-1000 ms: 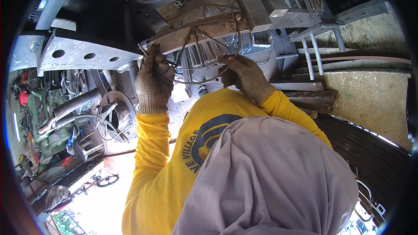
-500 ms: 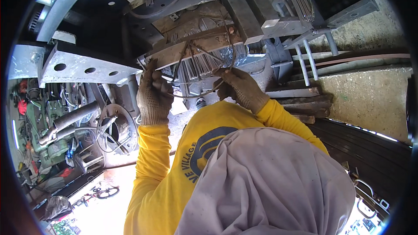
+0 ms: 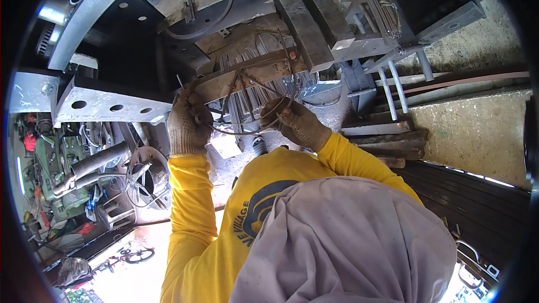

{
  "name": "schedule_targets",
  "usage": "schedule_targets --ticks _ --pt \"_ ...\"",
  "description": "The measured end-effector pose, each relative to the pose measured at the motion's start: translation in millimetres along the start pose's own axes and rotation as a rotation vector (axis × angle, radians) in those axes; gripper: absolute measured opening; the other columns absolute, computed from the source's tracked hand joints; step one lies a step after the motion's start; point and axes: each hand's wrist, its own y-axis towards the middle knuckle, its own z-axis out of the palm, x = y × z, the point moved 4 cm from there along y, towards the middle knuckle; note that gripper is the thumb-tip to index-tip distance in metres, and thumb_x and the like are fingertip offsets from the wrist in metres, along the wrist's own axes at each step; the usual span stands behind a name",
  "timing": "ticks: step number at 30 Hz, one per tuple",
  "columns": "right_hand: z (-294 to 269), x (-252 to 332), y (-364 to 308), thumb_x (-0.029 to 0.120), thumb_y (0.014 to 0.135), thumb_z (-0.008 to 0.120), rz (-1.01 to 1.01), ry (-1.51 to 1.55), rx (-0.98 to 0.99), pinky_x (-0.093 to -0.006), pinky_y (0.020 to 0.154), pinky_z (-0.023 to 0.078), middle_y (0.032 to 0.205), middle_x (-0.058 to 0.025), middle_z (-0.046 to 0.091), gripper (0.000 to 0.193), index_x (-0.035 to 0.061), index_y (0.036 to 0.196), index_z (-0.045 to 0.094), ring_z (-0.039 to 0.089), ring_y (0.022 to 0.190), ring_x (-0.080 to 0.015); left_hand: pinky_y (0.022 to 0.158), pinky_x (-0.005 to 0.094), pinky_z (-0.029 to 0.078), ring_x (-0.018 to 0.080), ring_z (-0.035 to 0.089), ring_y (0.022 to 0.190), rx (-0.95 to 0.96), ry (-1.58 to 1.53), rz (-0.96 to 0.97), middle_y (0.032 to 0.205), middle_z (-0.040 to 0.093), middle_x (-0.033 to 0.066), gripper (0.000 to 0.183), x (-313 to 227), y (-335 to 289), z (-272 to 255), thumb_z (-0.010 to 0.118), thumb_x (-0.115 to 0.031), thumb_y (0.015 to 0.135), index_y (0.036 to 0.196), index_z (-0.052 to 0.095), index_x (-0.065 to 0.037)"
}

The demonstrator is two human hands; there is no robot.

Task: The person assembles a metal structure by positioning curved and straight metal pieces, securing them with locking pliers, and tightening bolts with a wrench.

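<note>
Wire: we see a thin loop of stiff wire (image 3: 255,126) curving between our two gloved hands, just under a rusty steel bar (image 3: 252,76) that crosses the frame above them.
Where it sits: the wire hangs in the air in front of a bundle of grey rods (image 3: 252,98) behind the bar; we cannot tell whether it is already hooked round the bar or only lies against it.
Left hand: our left hand (image 3: 188,123) is closed in a fist on the left end of the wire, up against the bar's lower edge.
Right hand: our right hand (image 3: 295,120) is pinched tight on the wire's right end, a little lower and well apart from the left.
Risk, spring: we judge the bent wire is loaded; if either grip slackens, the free end could whip toward our sleeve (image 3: 185,207) or face.
Risk, puncture: the cut tip near the right hand looks sharp, and a knit glove would give little guard if it slid through the fist.
Risk, snag: the loop lies close to the rods, so a pull could catch one and jerk the wire from our fingers.
Risk, edges: the bar and the holed grey bracket (image 3: 106,104) just beside the left hand have hard corners; a slip upward could scrape the knuckles.
Surroundings: green machinery (image 3: 62,174) lies well below on the left, a concrete ledge (image 3: 477,129) on the right.
</note>
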Motion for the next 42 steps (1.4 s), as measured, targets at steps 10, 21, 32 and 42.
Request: schedule_targets --ticks 10,21,32,42 --pt "-9.0 -20.0 10.6 0.019 0.097 0.064 -0.088 -0.161 -0.155 -0.0364 0.082 0.052 0.101 -0.0118 0.065 0.021 0.0037 0.109 0.058 0.063 0.088 -0.0216 0.041 0.0157 0.036 0.0027 0.045 0.051 -0.002 0.257 0.004 0.071 0.051 -0.0039 0.025 -21.3 45.4 1.4 0.059 -0.015 0.095 0.116 0.062 -0.003" --pt "27.0 30.0 -14.1 0.027 0.1 0.056 0.197 -0.619 -0.299 -0.0263 0.066 0.049 0.082 -0.0044 0.066 0.029 -0.0002 0.102 0.066 0.06 0.07 -0.0116 0.06 0.0331 0.058 0.0166 0.064 0.063 0.135 0.212 0.191 0.082 0.066 0.0071 0.028 -9.6 -17.3 -5.0 0.055 -0.019 0.1 0.122 0.057 -0.002" --pt "45.5 55.6 -23.5 0.031 0.1 0.057 0.043 -0.752 -0.216 -0.0269 0.065 0.049 0.08 -0.0044 0.065 0.033 0.0009 0.103 0.068 0.061 0.07 -0.0124 0.1 0.0549 0.047 0.0328 0.058 0.113 0.483 0.172 0.244 0.127 0.056 0.0176 0.078 -4.6 -86.1 -14.8 0.049 -0.063 0.094 0.141 0.038 -0.002" --pt "60.0 48.2 -18.4 0.029 0.101 0.054 0.077 -0.805 0.019 -0.027 0.066 0.05 0.084 -0.0051 0.065 0.032 0.0001 0.108 0.066 0.061 0.071 -0.0126 0.104 0.0599 0.04 0.0391 0.054 0.121 0.391 -0.02 0.332 0.135 0.051 0.0198 0.075 8.3 -136.9 -47.6 0.032 -0.058 0.101 0.148 0.03 0.0"
